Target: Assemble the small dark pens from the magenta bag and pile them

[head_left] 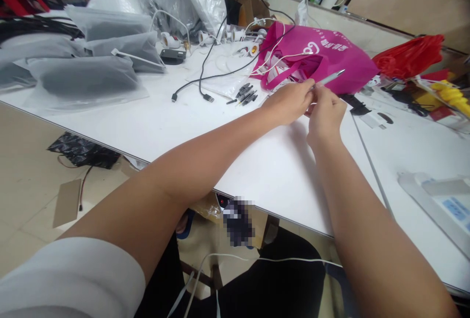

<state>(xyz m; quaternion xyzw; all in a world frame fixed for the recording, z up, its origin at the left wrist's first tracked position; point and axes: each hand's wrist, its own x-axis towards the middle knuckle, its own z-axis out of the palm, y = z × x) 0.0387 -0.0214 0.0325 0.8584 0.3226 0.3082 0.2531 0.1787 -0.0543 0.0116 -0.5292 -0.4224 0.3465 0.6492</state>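
My left hand (290,101) and my right hand (326,114) meet above the white table, both with fingers closed around a slim silver-grey pen (333,77). Its far end points up and to the right, past my fingertips; the near end is hidden between the hands. A small heap of short dark stick-like pieces (245,93) lies on the table to the left of my left hand. Just behind the hands, a magenta bag (345,61) rests on its side, its mouth showing white and red printed items.
Black USB cables (205,96) and white lamp sockets (171,40) lie behind the heap. Frosted bags with dark contents (84,80) fill the left side. A red plastic bag (411,56) sits at the right rear; a pale device (440,200) stands at the right edge.
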